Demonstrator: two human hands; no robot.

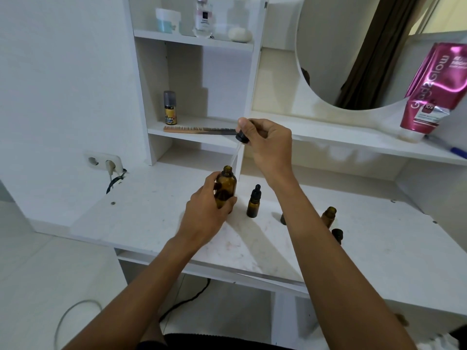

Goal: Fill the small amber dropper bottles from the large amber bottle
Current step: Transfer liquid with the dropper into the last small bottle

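- The large amber glass bottle [225, 189] stands upright on the white tabletop [151, 198] near its middle. Its neck is open and uncapped, and the brown glass looks dark toward the base.
- The left hand [206, 210] grips this bottle from the left side, with the fingers wrapped around its body and the thumb on the near side.
- The right hand [269, 145] is raised above and to the right of the bottle, pinching the black rubber top of a glass dropper [241, 137] between thumb and fingertips.
- The dropper's clear tube slants down to the left, and its tip sits just over the bottle's open mouth. I cannot tell whether there is liquid in the tube.
- A small amber dropper bottle [254, 202] with a black dropper cap stands upright just right of the large one, without touching it.
- Farther right, an open small amber bottle [328, 215] stands uncapped, and a darker small bottle [337, 234] is just in front of it.
- The right forearm crosses in front of this group and hides most of another brown bottle [283, 219].
- On the white shelf unit behind lie a wooden comb [197, 129] and a small spray can with a yellow label [169, 108].
- On the shelf above are a pale jar [168, 20] and a clear perfume bottle [203, 18].
- A round mirror [353, 59] hangs to the right, with a pink tube [429, 97] leaning beside it.
- A white wall socket [104, 161] sits at the left.
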